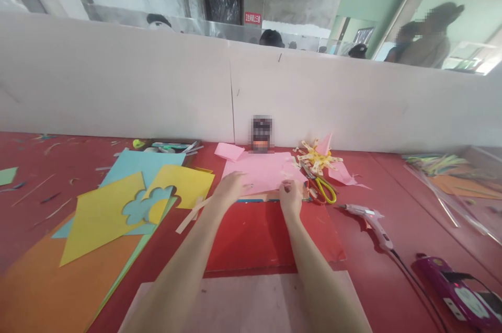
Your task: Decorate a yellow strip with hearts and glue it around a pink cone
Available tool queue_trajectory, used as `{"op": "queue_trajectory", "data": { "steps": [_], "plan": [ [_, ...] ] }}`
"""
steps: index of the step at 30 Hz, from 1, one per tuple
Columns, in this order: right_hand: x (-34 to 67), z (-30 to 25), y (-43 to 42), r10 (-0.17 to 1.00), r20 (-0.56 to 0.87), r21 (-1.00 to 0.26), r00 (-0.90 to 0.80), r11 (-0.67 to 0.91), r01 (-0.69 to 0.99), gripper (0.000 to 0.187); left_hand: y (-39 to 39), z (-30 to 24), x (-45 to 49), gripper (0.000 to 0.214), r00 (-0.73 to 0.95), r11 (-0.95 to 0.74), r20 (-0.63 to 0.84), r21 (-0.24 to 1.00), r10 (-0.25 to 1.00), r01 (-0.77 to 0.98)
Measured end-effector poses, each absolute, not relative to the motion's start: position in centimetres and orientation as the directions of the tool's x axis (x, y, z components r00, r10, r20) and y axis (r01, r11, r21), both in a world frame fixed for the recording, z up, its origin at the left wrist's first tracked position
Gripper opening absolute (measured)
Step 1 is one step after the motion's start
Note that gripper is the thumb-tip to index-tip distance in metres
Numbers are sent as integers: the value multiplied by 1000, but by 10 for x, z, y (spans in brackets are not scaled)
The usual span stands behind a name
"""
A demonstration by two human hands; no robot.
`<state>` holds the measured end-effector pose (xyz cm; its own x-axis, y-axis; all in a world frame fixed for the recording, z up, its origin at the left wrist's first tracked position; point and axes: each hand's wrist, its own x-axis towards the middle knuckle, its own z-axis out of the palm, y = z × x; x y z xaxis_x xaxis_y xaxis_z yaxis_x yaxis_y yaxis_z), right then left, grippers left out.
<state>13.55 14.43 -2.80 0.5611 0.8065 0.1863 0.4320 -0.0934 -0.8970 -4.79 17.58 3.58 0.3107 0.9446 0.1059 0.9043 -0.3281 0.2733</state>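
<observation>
A sheet of pink paper lies on top of other flat sheets near the white partition. My left hand rests along its left side, fingers stretched over the paper. On the right, my right hand has its fingers curled at the sheet's near right part, seemingly pinching the paper; the fingertips are partly hidden. Beneath both wrists is a red board. Just right of my right hand are red-handled scissors and yellow-handled scissors.
Yellow sheets with flower-shaped cutouts overlap blue and orange paper at left. A glue gun and its cord lie right, near a purple power strip. A yellow-and-pink paper craft stands behind the scissors. A white partition spans the back.
</observation>
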Motion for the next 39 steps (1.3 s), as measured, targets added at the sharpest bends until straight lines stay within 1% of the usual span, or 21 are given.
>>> {"op": "queue_trajectory", "data": {
  "steps": [2, 3, 7, 15, 18, 23, 27, 30, 33, 36, 39],
  "plan": [
    [137, -29, 147, 808, 168, -904, 564, -102, 416, 17, 170, 31, -35, 39, 424, -444, 131, 292, 896, 847],
    [137, -30, 148, 811, 159, -907, 564, -105, 407, 16, 168, 28, -32, 36, 456, -478, 143, 296, 878, 827],
    [137, -32, 150, 817, 127, -917, 562, -119, 380, 17, 168, 20, -31, 22, 493, -517, 157, 292, 856, 805],
    [133, -25, 143, 835, 105, -924, 541, -119, 363, 25, 179, 22, -41, 17, 385, -432, 207, 285, 899, 856],
    [133, -26, 144, 828, 141, -940, 543, -60, 336, 32, 179, 19, -41, 16, 327, -389, 233, 314, 916, 866],
    [132, -28, 144, 776, 248, -953, 580, 88, 290, 45, 180, 21, -44, 26, 254, -342, 269, 362, 929, 867],
    [129, -23, 142, 749, 310, -942, 586, 160, 293, 50, 181, 28, -47, 30, 206, -322, 307, 398, 929, 859],
    [128, -21, 141, 734, 356, -928, 578, 203, 313, 48, 181, 33, -48, 31, 159, -297, 333, 421, 930, 857],
    [126, -20, 142, 750, 373, -920, 546, 223, 323, 42, 180, 38, -49, 31, 121, -281, 358, 438, 926, 854],
    [126, -22, 143, 772, 353, -927, 528, 211, 311, 37, 179, 43, -49, 32, 152, -330, 390, 443, 908, 834],
    [127, -23, 145, 784, 335, -934, 522, 205, 292, 33, 176, 47, -49, 39, 206, -399, 425, 436, 882, 807]
  ]
}}
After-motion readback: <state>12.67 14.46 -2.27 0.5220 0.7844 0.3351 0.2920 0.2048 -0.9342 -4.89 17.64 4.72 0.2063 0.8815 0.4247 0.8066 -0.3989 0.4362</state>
